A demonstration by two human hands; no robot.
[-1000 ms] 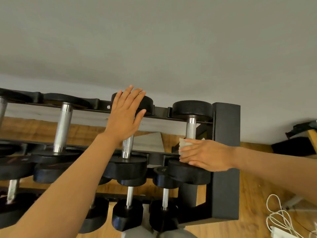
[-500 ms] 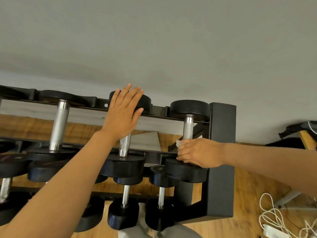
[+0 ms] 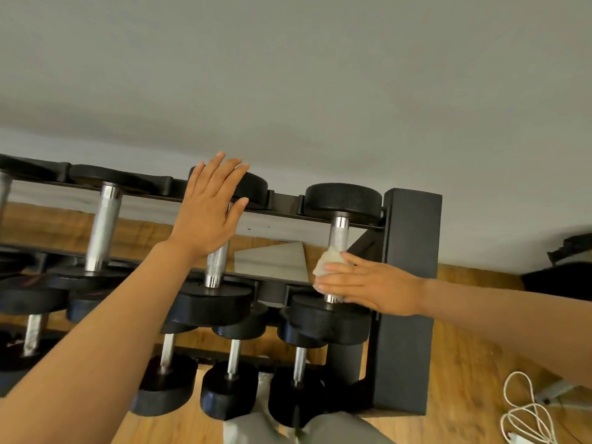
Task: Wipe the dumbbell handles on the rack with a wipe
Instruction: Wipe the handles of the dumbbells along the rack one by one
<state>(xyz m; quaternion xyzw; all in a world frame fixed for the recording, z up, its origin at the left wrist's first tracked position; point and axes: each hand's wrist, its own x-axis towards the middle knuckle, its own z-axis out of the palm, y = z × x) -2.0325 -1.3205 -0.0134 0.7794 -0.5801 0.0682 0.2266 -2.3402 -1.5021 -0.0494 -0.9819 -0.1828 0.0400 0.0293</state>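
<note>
Right hand [image 3: 368, 288] presses a wipe [image 3: 330, 262] against the rightmost dumbbell handle [image 3: 339, 233].
Left hand [image 3: 209, 209], fingers straight at ten o'clock, steadies the neighbouring dumbbell [image 3: 256, 187]; wrapping the wipe fully round likely cleans better.

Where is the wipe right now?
The wipe is right of centre in the head view, pressed by the right hand against the handle of the rightmost top-row dumbbell.
</note>
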